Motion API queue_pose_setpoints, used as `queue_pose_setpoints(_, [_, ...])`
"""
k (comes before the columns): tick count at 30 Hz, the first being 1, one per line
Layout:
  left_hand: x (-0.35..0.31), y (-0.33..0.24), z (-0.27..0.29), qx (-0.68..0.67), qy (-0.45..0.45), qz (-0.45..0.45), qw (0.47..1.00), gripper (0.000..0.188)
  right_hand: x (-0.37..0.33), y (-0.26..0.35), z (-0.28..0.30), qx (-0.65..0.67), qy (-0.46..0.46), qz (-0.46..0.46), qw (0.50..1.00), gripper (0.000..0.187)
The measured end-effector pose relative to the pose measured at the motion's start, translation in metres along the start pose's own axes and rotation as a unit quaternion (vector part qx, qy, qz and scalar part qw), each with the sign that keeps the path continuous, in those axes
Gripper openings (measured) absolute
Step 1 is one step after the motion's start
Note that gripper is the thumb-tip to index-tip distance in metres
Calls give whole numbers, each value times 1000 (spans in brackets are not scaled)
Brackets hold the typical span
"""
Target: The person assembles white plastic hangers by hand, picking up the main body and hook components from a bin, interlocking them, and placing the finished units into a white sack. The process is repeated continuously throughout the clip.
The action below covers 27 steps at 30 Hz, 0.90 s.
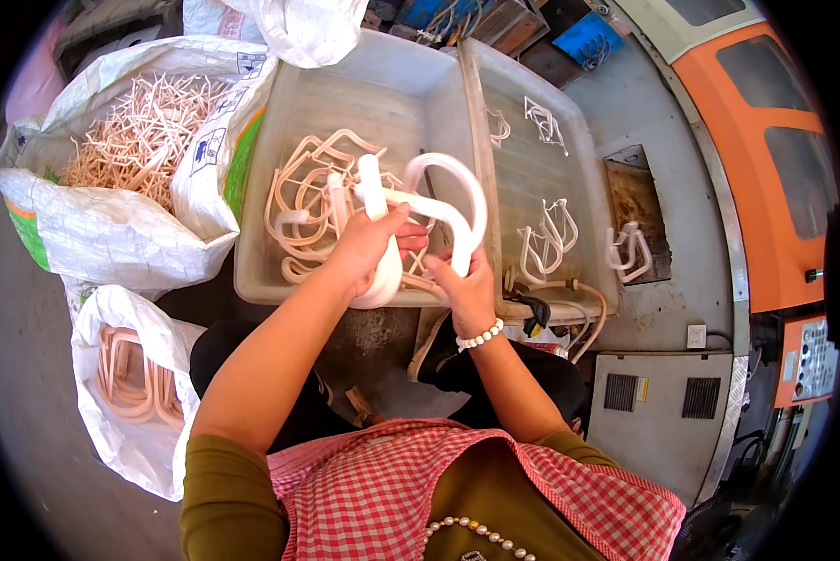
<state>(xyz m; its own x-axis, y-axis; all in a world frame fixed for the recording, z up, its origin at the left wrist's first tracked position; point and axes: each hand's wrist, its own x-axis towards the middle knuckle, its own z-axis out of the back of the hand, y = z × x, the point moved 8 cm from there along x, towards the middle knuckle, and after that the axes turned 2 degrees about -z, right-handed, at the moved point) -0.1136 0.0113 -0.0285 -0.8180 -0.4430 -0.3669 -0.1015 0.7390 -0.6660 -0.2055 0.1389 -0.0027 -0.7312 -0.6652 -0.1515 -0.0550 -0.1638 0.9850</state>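
Both hands are raised over the near edge of a grey plastic tub (373,70). My left hand (362,251) is closed around a thick, glossy, pale pink bent plastic bar (373,182), which stands nearly upright. My right hand (468,292), with a white bead bracelet at its wrist, grips the lower end of a looped pale pink plastic piece (477,187), fingers pinched around it. Whether the bar and loop are joined cannot be told, since the hands cover part of them. Behind and below, several similar bent pink pieces (284,213) lie heaped in the tub.
A second tub (523,173) on the right holds several thin bent pieces (552,241). At left stands a woven sack (111,238) of pink scrap sticks (153,131). A smaller white bag (97,430) contains looped pieces (135,383). An orange machine (719,84) stands far right.
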Motion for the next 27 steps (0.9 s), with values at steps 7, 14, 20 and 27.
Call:
queue_pose_setpoints(7, [-5, 2, 14, 22, -64, 54, 996, 36, -10, 12, 2, -163, -128, 117, 971, 49])
queue_pose_setpoints(14, [-5, 12, -2, -153, -27, 73, 985, 22, -3, -21, 6, 1, -11, 99, 995, 26])
queue_pose_setpoints(20, [-1, 9, 15, -128, -35, 64, 989, 22, 26, 59, 84, 162, -137, 114, 971, 18])
queue_pose_setpoints(27, [-2, 15, 3, -71, 15, 84, 994, 31, 27, 60, 69, 556, -27, -27, 830, 14])
